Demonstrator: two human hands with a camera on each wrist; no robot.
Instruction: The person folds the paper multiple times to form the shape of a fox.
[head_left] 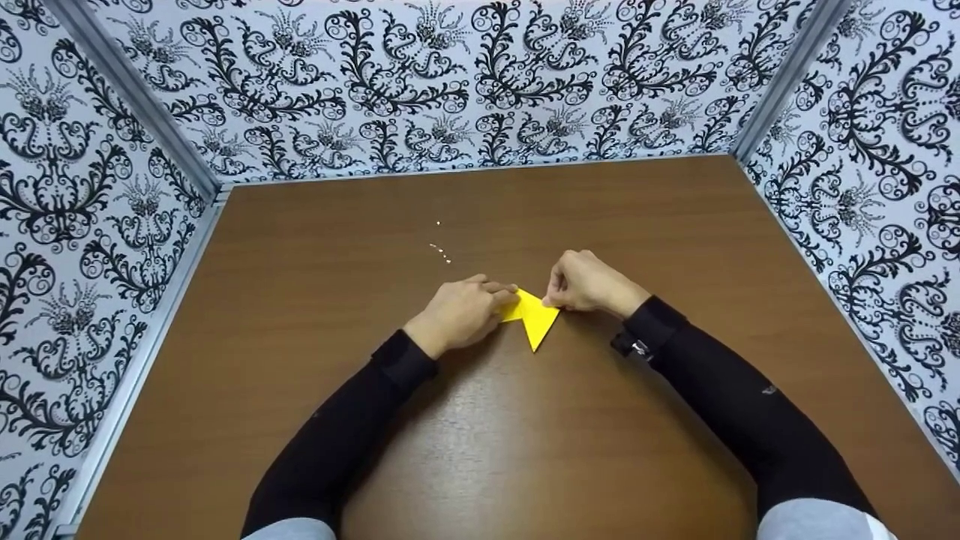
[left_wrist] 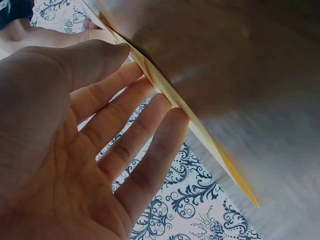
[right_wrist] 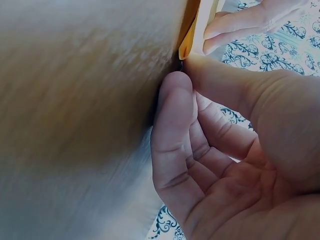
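Observation:
A folded piece of yellow paper (head_left: 538, 321) lies on the brown table, with one pointed flap toward the near side. The left hand (head_left: 461, 311) rests on its left part, covering that end. In the left wrist view, nearly straight fingers (left_wrist: 167, 135) touch the thin edge of the paper (left_wrist: 210, 142). At the paper's right corner, the right hand (head_left: 589, 283) pinches it between thumb and a bent index finger. The right wrist view shows the thumb (right_wrist: 220, 80) against the paper's tip (right_wrist: 187, 45), the other fingers curled under.
The wood-coloured table (head_left: 315, 247) is enclosed by patterned walls (head_left: 480, 82) with grey metal framing (head_left: 142, 97) at the corners. Small white specks (head_left: 441, 252) lie beyond the left hand. Black sleeves (head_left: 337, 435) cover both forearms.

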